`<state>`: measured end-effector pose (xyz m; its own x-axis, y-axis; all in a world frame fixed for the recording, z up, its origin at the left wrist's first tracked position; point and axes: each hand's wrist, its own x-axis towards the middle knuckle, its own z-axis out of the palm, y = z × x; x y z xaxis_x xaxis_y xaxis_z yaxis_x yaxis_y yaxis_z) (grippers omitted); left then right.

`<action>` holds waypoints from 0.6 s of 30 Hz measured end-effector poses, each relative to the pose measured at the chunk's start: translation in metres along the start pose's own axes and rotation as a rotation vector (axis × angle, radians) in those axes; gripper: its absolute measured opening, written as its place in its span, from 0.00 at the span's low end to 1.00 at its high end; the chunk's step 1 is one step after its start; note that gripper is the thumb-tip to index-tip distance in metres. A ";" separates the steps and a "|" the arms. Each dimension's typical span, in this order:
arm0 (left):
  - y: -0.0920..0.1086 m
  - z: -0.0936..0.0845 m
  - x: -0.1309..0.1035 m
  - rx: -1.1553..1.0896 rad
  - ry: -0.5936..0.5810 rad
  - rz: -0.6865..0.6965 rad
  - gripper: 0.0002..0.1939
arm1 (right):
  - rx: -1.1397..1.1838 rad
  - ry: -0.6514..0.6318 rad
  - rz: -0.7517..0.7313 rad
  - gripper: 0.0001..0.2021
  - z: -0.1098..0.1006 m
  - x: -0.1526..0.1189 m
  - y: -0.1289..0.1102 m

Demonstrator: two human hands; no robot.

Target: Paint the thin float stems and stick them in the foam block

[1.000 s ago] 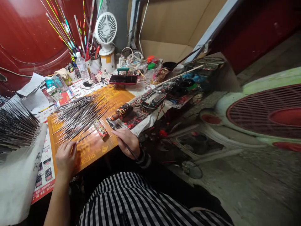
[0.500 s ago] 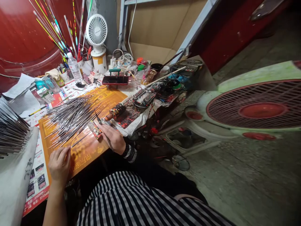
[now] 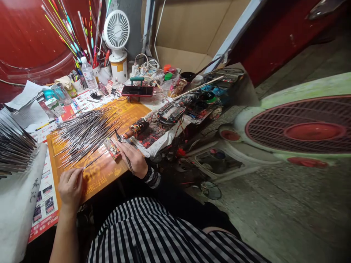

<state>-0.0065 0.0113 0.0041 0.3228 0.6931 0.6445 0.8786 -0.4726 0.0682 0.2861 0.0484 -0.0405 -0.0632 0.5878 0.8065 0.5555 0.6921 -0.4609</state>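
White block [image 3: 20, 206]: left, near; dark sticks [image 3: 16, 157] stand packed along its far side, slanting far left.
Left hand [image 3: 70, 184]: at the near left of the orange mat [image 3: 106, 179]; fingertips pinched on the near end of one rod.
Pile [image 3: 86, 135]: on the mat, far of the left hand; many thin lengths, mostly running near left to far right, some crossing.
Rod [image 3: 94, 160]: between left hand and small block; its long axis slants near left to far right, low over the mat, free end pointing at the small block.
Small block [image 3: 111, 148]: colour-stained, right of the pile; I cannot tell whether the rod touches it.
Tool [image 3: 119, 137]: slim and dark, kind unclear; tip points far left, just beside the small block.
Right hand [image 3: 134, 159]: fingers closed round the tool.
Work between the hands: probably handling a single rod beside the small block; the next move seems to call for a steady left pinch and a light, exact tool tip.
Stained board [image 3: 149, 138]: right, beyond the right hand.
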 end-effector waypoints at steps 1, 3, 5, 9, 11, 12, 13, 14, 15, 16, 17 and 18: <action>0.001 0.000 0.000 -0.002 -0.004 -0.012 0.08 | 0.015 0.029 -0.012 0.26 -0.002 -0.002 -0.002; 0.003 0.001 -0.001 -0.007 -0.019 -0.039 0.08 | 0.058 0.071 -0.056 0.25 -0.005 -0.011 -0.007; 0.005 0.001 -0.002 -0.015 -0.035 -0.066 0.08 | 0.102 0.063 -0.104 0.24 -0.006 -0.023 -0.012; 0.008 0.000 -0.003 -0.032 -0.047 -0.094 0.08 | 0.141 -0.007 -0.135 0.23 -0.002 -0.045 -0.020; 0.008 0.000 -0.003 -0.039 -0.040 -0.095 0.08 | 0.153 -0.011 -0.139 0.23 0.001 -0.051 -0.021; 0.009 0.000 -0.003 -0.041 -0.035 -0.094 0.08 | 0.159 -0.007 -0.140 0.24 0.003 -0.052 -0.022; 0.009 0.000 -0.003 -0.043 -0.031 -0.093 0.08 | 0.161 -0.005 -0.139 0.24 0.004 -0.053 -0.022; 0.009 0.000 -0.002 -0.044 -0.028 -0.091 0.07 | 0.156 -0.009 -0.139 0.24 0.004 -0.053 -0.022; 0.009 -0.001 -0.002 -0.045 -0.026 -0.090 0.07 | 0.143 -0.018 -0.139 0.25 0.004 -0.052 -0.022; 0.010 -0.001 -0.002 -0.046 -0.025 -0.090 0.07 | 0.122 -0.027 -0.139 0.25 0.004 -0.052 -0.022; 0.010 -0.001 -0.001 -0.046 -0.023 -0.091 0.07 | 0.099 -0.035 -0.140 0.25 0.004 -0.051 -0.022; 0.010 -0.001 -0.001 -0.046 -0.023 -0.093 0.07 | 0.079 -0.041 -0.143 0.25 0.003 -0.050 -0.023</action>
<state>0.0016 0.0053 0.0047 0.2493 0.7471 0.6162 0.8881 -0.4302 0.1622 0.2740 0.0044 -0.0716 -0.1715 0.4961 0.8512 0.4713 0.8000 -0.3713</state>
